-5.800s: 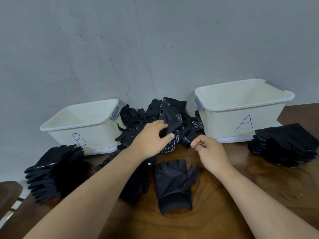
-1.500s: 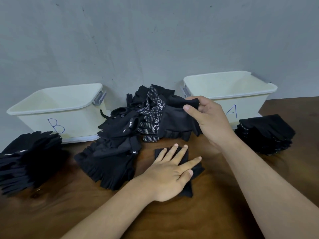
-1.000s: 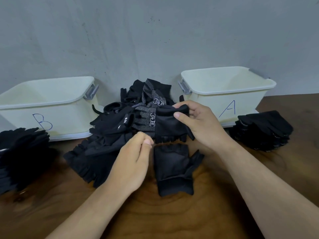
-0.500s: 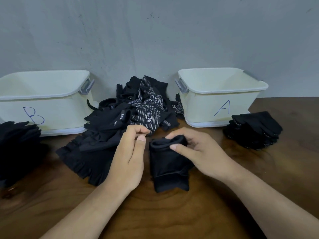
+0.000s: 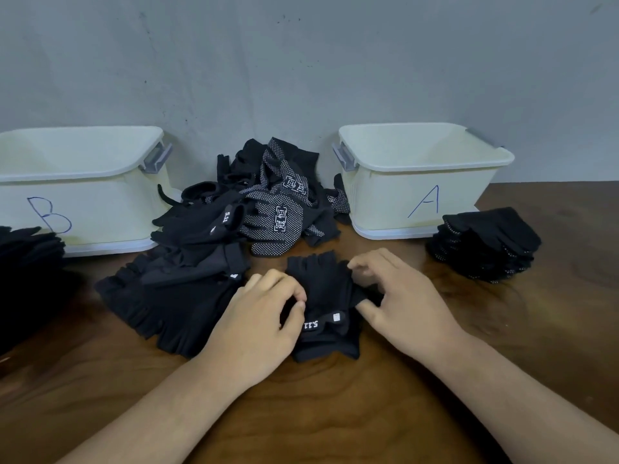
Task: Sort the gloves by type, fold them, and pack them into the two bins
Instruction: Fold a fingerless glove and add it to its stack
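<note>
Step in hand, as judged: folding the black fingerless fabric glove (image 5: 326,289), which lies on the brown wooden tabletop (image 5: 335,413) in front of the loose heap of black gloves (image 5: 268,212) that sits between cream plastic bin B (image 5: 100,209) and cream plastic bin A (image 5: 395,202). Grip of the left hand (image 5: 264,316): narrow, thumb and forefinger pinching the glove's left edge. Grip of the right hand (image 5: 398,306): closed on the right edge, fingers curled over the fabric. To do it well — square the layers, keep both edges taut, fold along one straight crease, press flat before release; soft fabric is likely to spring open. Destination probably the B side, not the dotted stack of black gloves (image 5: 485,242) beside bin A. Against half a second ago: the right hand has left the glove's far end for its side, the left hand now touches it, and the white tab (image 5: 336,317) shows.
</note>
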